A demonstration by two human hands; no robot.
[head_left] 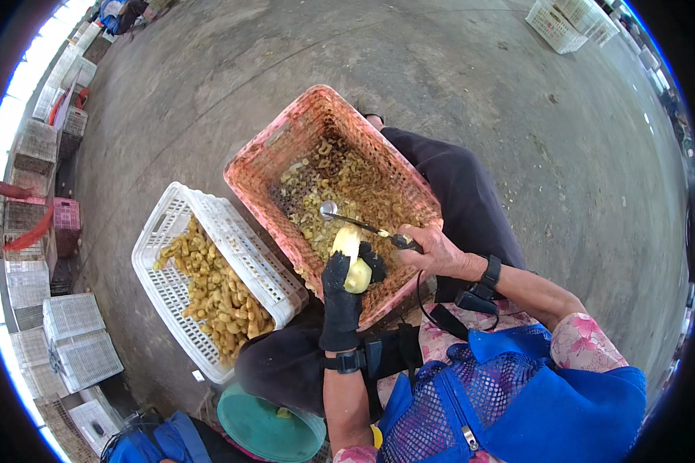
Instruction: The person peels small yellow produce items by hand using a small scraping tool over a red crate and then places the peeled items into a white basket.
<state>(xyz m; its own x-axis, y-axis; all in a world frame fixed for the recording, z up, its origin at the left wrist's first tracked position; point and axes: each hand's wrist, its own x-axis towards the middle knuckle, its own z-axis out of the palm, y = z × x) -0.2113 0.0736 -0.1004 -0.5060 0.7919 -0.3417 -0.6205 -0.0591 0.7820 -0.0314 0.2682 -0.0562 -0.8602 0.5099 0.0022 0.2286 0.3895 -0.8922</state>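
Over the pink plastic crate (249, 179), my left hand (340, 287), in a black glove, closes around a pale yellow peeled piece of ginger (357, 276). Bare and coming from the right, my right hand (439, 251) grips the black handle of a scraper (369, 227). The tool has a thin dark shaft and a round shiny end. Its shaft crosses just above the upper end of the ginger; whether they touch I cannot tell. Brown and yellowish peelings (328, 174) cover much of the crate's bottom.
Left of the crate, a white plastic basket (243, 238) holds many unpeeled ginger roots (222, 289). A green basin (266, 424) stands near my left knee. Stacked crates (77, 339) line the left side, and white crates (556, 27) stand far right. Another person (162, 440) is at lower left.
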